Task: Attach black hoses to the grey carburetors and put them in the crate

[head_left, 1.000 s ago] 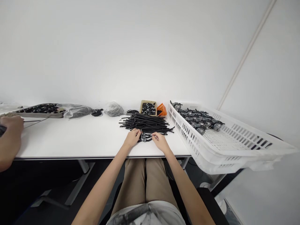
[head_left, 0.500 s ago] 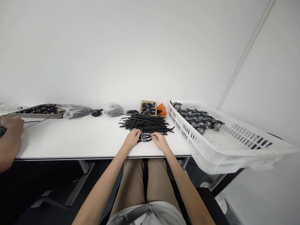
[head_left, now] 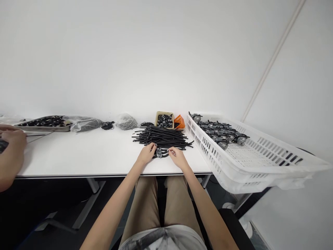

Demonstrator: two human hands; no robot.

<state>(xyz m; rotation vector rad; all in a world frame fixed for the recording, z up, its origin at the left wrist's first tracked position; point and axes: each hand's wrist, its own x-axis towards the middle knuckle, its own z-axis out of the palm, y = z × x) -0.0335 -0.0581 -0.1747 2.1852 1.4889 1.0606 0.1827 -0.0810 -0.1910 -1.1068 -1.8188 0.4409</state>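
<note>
A small grey-and-clear part with black tube ends (head_left: 159, 152) lies near the table's front edge, between my two hands. My left hand (head_left: 147, 153) is closed in a pinch at its left end. On the other side my right hand (head_left: 178, 157) pinches the black ends, thumb and fingers together. The exact grip points are small and partly covered by the fingertips. Just behind the hands lies a pile of black rubber-like tubes (head_left: 162, 136), laid mostly side by side.
A white perforated crate (head_left: 249, 166) with several similar parts stands on the right. Behind the tubes are a beige tray (head_left: 156, 121) of black-and-grey pieces and an orange basket (head_left: 181, 120). Plastic bags (head_left: 87, 123) and a metal tray (head_left: 59, 128) lie left, near another person's hand (head_left: 11, 152).
My hands and the part between them stay almost in place. My legs have parted slightly. At the far left, the other person's hand has shifted and turned a little.
</note>
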